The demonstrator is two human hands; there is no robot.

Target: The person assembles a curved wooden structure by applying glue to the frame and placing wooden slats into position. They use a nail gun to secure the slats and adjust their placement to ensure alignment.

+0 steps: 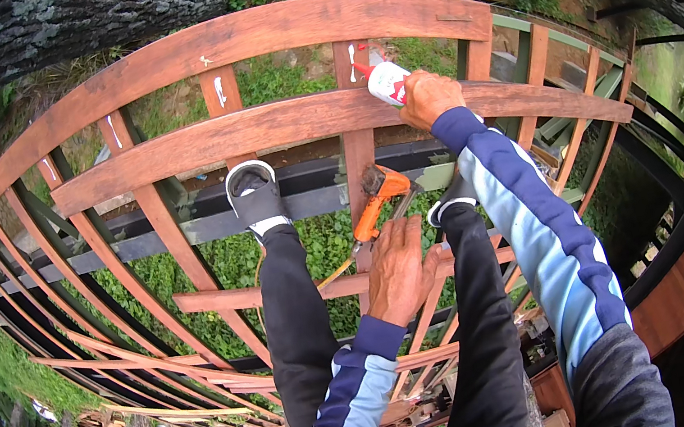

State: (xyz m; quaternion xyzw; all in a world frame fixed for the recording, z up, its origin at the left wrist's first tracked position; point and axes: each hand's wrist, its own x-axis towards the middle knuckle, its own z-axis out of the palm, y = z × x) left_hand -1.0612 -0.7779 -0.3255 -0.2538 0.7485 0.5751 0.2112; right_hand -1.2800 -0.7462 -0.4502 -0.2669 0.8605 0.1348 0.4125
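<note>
My right hand (430, 97) is closed around a white glue bottle (386, 83) with a red nozzle, tilted to the left. Its tip is beside a white streak of glue (353, 63) on a wooden joist, in the gap between the far plank (256, 35) and the nearer loose-looking plank (272, 125). My left hand (399, 275) is open, fingers stretched forward, over a narrow wooden strip (229, 298). Just ahead of its fingertips lies an orange nail gun (379, 202) with a yellow hose (334, 273), resting near the joist and a dark beam.
My shoes (254, 194) stand on the dark metal beam (312, 200) across the open wooden frame. Grass and plants (214, 268) show far below through wide gaps. More glue streaks (114, 131) mark joists to the left. A tree trunk (97, 19) leans in at the upper left.
</note>
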